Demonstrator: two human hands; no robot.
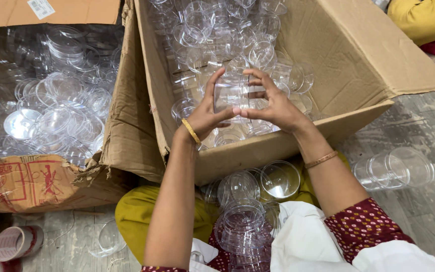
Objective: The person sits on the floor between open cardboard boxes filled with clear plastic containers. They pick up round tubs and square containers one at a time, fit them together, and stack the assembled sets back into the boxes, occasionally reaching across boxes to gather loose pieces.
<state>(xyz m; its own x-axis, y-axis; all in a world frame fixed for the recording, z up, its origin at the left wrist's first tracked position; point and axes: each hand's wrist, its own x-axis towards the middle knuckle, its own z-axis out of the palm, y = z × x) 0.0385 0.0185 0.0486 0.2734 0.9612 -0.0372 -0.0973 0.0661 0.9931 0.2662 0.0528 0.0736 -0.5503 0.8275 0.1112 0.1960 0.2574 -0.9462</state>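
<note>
The fingers [216,84] of the left hand [206,115] are curling narrowly around the left side of a small clear plastic jar [231,94], thumb pressing toward the bottom edge. The fingers [260,80] of the right hand [277,108] are arching over the jar's right side, spread a little apart, with the thumb tip meeting the left thumb beneath it. Both hands are holding this jar together just above the heap inside the right cardboard box [358,65], near its front wall.

A gold bangle [191,131] is sitting on the left wrist and a thinner bracelet [321,159] on the right. Beneath and behind the jar, loose transparent cups [212,25] are piling up, glossy and round, overlapping so closely that single ones are hard to tell apart. The box's creased brown front wall is standing between the hands and the person's lap.

In the lap, over yellow cloth [132,211], more clear jars [242,226] are lying with round lids [279,180] touching them. To the right, on the grey floor [429,201], a short stack of clear containers [393,170] is lying on its side. To the left, a second, torn cardboard box [41,184] is holding shallow transparent lids [51,116]. Rolls of tape [17,243] are resting at the lower left corner.
</note>
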